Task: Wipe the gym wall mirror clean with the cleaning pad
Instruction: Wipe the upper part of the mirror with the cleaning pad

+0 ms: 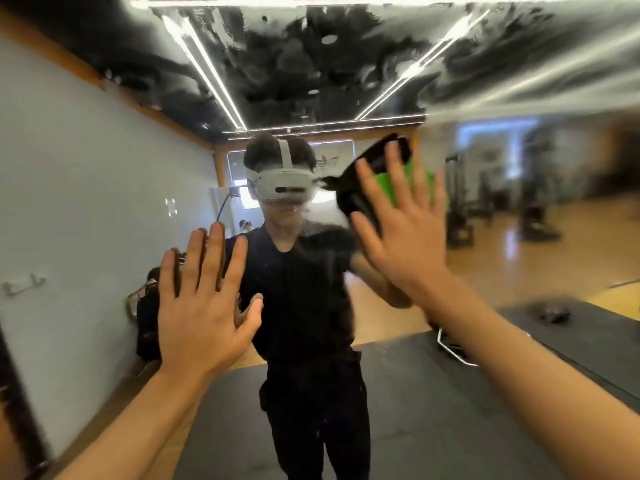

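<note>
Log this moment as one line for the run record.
stage: wiping | right hand: flat, pressing green-and-black pad on mirror | left hand: flat, fingers spread, at the glass | upper mirror: smeared

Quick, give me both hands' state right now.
Left hand: open, fingers straight, flat against the mirror, holding nothing.
Right hand: open, straight fingers pressing the pad to the mirror.

Pad (377, 174) betw. R hand (401, 233) & mirror (346, 64).
</note>
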Tool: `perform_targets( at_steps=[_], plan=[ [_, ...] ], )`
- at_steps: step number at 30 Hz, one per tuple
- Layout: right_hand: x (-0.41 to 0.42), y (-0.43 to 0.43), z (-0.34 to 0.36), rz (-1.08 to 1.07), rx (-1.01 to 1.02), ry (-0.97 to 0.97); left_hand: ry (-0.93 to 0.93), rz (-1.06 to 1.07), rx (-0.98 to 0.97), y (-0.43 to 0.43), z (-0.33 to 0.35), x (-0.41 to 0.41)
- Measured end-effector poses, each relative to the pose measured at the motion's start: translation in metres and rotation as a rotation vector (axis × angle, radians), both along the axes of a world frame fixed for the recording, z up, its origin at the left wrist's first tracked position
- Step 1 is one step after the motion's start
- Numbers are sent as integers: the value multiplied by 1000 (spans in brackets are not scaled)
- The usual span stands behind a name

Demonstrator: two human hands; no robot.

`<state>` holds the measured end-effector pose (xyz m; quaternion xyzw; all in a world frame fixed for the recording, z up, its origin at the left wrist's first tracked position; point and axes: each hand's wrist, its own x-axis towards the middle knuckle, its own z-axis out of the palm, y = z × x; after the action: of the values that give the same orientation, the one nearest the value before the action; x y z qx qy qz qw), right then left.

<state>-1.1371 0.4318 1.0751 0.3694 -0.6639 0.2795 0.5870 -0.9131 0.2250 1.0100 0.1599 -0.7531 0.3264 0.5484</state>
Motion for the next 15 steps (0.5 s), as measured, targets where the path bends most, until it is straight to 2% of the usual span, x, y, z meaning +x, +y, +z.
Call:
perform_targets(
  at_steps=[3,6,9,12,15],
  plan=[
    [-39,34,40,-86,-208,-238,6,-1,9,2,0,-2],
    [-20,19,100,-36,-377,-381,12,-11,9,1,0,-3],
    [38,-41,124,-9,-310,-230,19,-15,2,0,-1,-3],
    [90,-86,107,20,-62,43,27,-10,-10,-2,-1,-3],
    [73,-69,100,34,149,276,23,-11,-7,-3,-1,-3]
  ],
)
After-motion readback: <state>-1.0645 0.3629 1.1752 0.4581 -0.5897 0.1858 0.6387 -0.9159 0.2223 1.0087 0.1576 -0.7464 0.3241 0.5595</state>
